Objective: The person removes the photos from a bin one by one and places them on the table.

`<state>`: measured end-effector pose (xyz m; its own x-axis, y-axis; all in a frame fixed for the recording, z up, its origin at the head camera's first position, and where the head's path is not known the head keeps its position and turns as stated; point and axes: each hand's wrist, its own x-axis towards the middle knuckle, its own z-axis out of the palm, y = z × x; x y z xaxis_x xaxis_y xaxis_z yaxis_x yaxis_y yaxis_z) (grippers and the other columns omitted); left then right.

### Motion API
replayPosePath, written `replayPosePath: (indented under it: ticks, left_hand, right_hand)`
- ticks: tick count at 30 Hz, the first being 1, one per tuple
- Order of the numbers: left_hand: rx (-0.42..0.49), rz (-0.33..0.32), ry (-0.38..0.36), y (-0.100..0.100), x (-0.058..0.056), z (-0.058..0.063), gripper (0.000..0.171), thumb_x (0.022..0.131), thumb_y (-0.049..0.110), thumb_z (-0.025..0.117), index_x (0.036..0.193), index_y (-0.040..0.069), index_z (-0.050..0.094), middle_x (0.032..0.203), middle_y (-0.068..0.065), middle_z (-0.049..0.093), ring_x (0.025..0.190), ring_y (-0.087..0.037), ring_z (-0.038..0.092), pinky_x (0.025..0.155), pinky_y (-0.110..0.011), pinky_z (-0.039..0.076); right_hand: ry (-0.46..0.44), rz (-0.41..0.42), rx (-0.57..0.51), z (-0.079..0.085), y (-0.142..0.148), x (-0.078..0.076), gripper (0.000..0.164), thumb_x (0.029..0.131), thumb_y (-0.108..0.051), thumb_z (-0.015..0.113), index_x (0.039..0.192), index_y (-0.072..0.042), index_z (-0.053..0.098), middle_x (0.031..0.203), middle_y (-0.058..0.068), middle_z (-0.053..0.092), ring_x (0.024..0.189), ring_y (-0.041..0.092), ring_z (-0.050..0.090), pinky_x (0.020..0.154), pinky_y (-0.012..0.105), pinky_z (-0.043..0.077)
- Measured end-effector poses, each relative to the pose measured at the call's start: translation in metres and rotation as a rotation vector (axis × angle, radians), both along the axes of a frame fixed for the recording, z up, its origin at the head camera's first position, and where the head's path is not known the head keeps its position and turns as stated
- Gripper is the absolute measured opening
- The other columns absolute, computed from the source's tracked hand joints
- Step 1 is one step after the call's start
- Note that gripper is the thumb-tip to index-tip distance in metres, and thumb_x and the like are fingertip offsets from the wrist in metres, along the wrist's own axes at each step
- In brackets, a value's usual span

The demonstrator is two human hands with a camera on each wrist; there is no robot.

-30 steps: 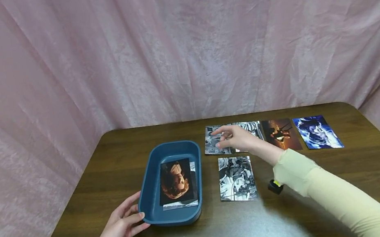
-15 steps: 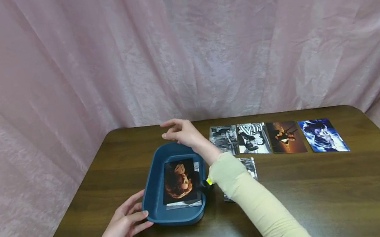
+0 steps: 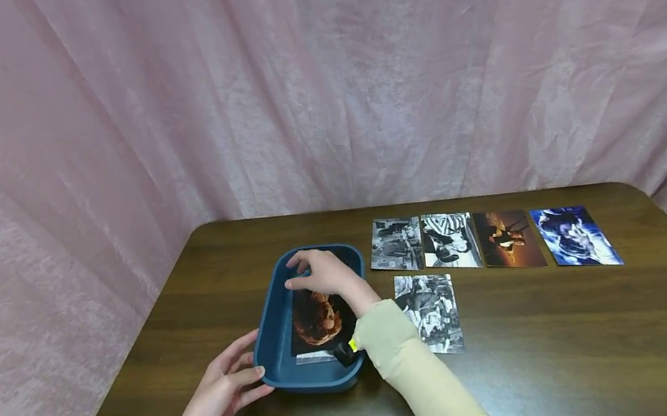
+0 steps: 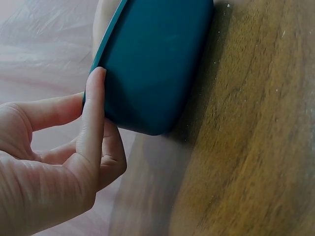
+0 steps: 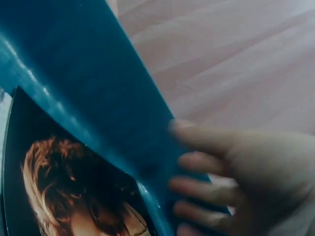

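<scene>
A blue plastic bin stands on the table. My left hand holds its near left corner, with thumb and fingers at the rim and outer wall. Inside the bin lies a dark photo card of a person with reddish hair, on top of a black-and-white card that shows only at its edge. Above the bin's far half hovers my right hand, its fingers loosely bent and nothing between them. The right wrist view has that hand blurred beside the bin wall.
Right of the bin, a back row holds two black-and-white photo cards, an orange-brown card and a blue-purple card. Another black-and-white card lies nearer. A pink curtain hangs behind the brown wooden table.
My right hand has swung left from over the back-row cards, past the bin's far edge, and come down over the bin. The left hand keeps its hold, and the view has shifted slightly.
</scene>
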<state>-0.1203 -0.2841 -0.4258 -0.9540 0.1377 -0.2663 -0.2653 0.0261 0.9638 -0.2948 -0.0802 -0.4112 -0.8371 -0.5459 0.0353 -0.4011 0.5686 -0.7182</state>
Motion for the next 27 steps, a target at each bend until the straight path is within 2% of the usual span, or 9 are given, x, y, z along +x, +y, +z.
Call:
replayPosePath:
  ticks: [3, 6, 8, 12, 16, 21, 27]
  left_hand:
    - [-0.002, -0.001, 0.000, 0.0003, -0.0009, 0.0004, 0.071, 0.094, 0.004, 0.057, 0.156, 0.004, 0.022, 0.111, -0.007, 0.053, 0.095, -0.017, 0.069, 0.086, -0.035, 0.060]
    - [-0.003, -0.001, -0.003, 0.0002, -0.0010, 0.0006, 0.071, 0.094, 0.004, 0.057, 0.156, 0.004, 0.022, 0.110, -0.006, 0.053, 0.094, -0.017, 0.069, 0.086, -0.035, 0.060]
    - [-0.002, -0.001, -0.005, 0.0000, -0.0011, 0.0005, 0.072, 0.094, 0.004, 0.057, 0.156, 0.004, 0.022, 0.109, -0.005, 0.054, 0.094, -0.017, 0.069, 0.085, -0.035, 0.060]
    - [0.003, -0.005, -0.008, -0.0003, -0.0021, 0.0000, 0.072, 0.094, 0.005, 0.058, 0.156, 0.005, 0.021, 0.110, -0.005, 0.054, 0.094, -0.017, 0.069, 0.085, -0.033, 0.060]
    - [0.006, -0.005, -0.008, -0.0002, -0.0027, -0.0004, 0.072, 0.094, 0.005, 0.058, 0.156, 0.006, 0.021, 0.110, -0.004, 0.055, 0.094, -0.017, 0.068, 0.085, -0.033, 0.060]
    - [0.008, 0.003, -0.010, 0.0005, -0.0024, -0.0004, 0.071, 0.094, 0.003, 0.057, 0.156, 0.005, 0.021, 0.110, -0.004, 0.054, 0.094, -0.016, 0.068, 0.084, -0.032, 0.060]
    - [0.003, 0.006, -0.020, 0.0004, -0.0021, -0.0009, 0.071, 0.095, 0.004, 0.057, 0.156, 0.006, 0.021, 0.110, -0.004, 0.053, 0.094, -0.015, 0.067, 0.084, -0.031, 0.061]
  right_hand:
    - [-0.015, 0.020, 0.191, -0.0010, 0.0048, 0.0036, 0.073, 0.084, -0.045, 0.075, 0.147, -0.022, 0.046, 0.149, 0.011, 0.047, 0.137, 0.036, 0.041, 0.113, 0.056, 0.037]
    - [-0.029, 0.031, 0.351, -0.0013, 0.0078, 0.0062, 0.095, 0.075, -0.049, 0.082, 0.154, -0.030, 0.033, 0.159, 0.009, 0.030, 0.143, 0.039, 0.027, 0.118, 0.063, 0.025]
    - [-0.024, 0.039, 0.437, -0.0009, 0.0086, 0.0076, 0.104, 0.069, -0.050, 0.086, 0.155, -0.035, 0.030, 0.158, 0.008, 0.029, 0.141, 0.038, 0.026, 0.118, 0.062, 0.024]
    - [0.002, 0.033, 0.565, 0.0008, 0.0081, 0.0100, 0.109, 0.064, -0.046, 0.091, 0.154, -0.035, 0.031, 0.154, 0.009, 0.030, 0.134, 0.035, 0.029, 0.114, 0.055, 0.031]
    - [0.024, 0.014, 0.607, 0.0016, 0.0066, 0.0100, 0.107, 0.064, -0.041, 0.092, 0.153, -0.033, 0.034, 0.149, 0.011, 0.032, 0.128, 0.032, 0.030, 0.108, 0.046, 0.037]
    - [0.047, 0.002, 0.585, 0.0017, 0.0041, 0.0089, 0.101, 0.067, -0.036, 0.091, 0.151, -0.038, 0.036, 0.148, 0.012, 0.030, 0.122, 0.030, 0.028, 0.103, 0.042, 0.036]
    - [-0.037, -0.055, 0.509, -0.0008, 0.0022, 0.0103, 0.095, 0.070, -0.022, 0.090, 0.148, -0.042, 0.040, 0.156, 0.014, 0.017, 0.134, 0.036, 0.026, 0.097, 0.045, 0.049]
